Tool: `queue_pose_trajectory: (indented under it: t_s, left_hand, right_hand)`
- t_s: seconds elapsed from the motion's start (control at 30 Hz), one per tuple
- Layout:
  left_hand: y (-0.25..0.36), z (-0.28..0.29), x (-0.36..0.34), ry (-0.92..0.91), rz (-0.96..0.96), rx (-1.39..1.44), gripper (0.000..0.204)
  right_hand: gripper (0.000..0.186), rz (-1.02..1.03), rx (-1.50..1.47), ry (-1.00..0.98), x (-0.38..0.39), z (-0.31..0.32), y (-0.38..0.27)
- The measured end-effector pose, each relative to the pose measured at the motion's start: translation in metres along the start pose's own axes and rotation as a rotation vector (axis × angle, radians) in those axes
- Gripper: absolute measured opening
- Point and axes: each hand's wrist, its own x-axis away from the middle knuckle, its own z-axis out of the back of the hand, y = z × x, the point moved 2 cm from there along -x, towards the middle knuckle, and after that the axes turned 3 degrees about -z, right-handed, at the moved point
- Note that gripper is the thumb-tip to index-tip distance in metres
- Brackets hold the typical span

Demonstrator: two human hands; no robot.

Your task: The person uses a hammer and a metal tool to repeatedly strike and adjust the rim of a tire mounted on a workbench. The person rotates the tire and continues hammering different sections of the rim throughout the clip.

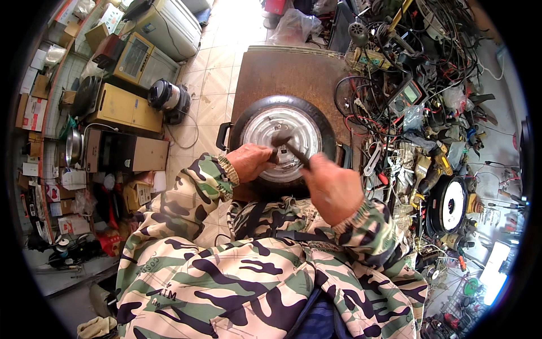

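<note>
A round black appliance with a side handle at its left and another at its right lies on a brown board. Inside its dark rim is a silvery, stepped metal disc. My right hand is closed round the handle of a hammer, whose blurred head hovers over the disc's middle. Just left of it, my left hand pinches a short dark tool against the disc; its tip is too small to make out. Both sleeves are camouflage cloth.
Tangled cables, hand tools and a multimeter crowd the right side, with a black-and-white reel lower down. A brown worn board lies under the appliance. On the left stand a cooker, ovens and shelves of boxes.
</note>
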Motion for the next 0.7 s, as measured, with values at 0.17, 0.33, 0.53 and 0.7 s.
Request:
queue_pose_trajectory:
  t_s: [0.17,0.33,0.53,0.7]
  left_hand:
    - [-0.008,-0.006,0.003,0.025,-0.002,0.007,0.018]
    - [-0.003,-0.003,-0.001,-0.033,0.044,-0.022,0.017]
    - [-0.013,-0.006,0.001,-0.011,0.008,-0.052,0.019]
    - [0.001,0.004,-0.001,-0.002,-0.001,-0.014,0.017]
  right_hand:
    - [0.022,0.072,-0.044,0.076,0.002,0.018,-0.006]
    - [0.022,0.071,0.097,-0.079,0.003,-0.011,0.011]
    - [0.023,0.076,-0.003,0.048,0.004,0.008,-0.010]
    - [0.023,0.025,0.011,-0.023,0.000,0.010,-0.006]
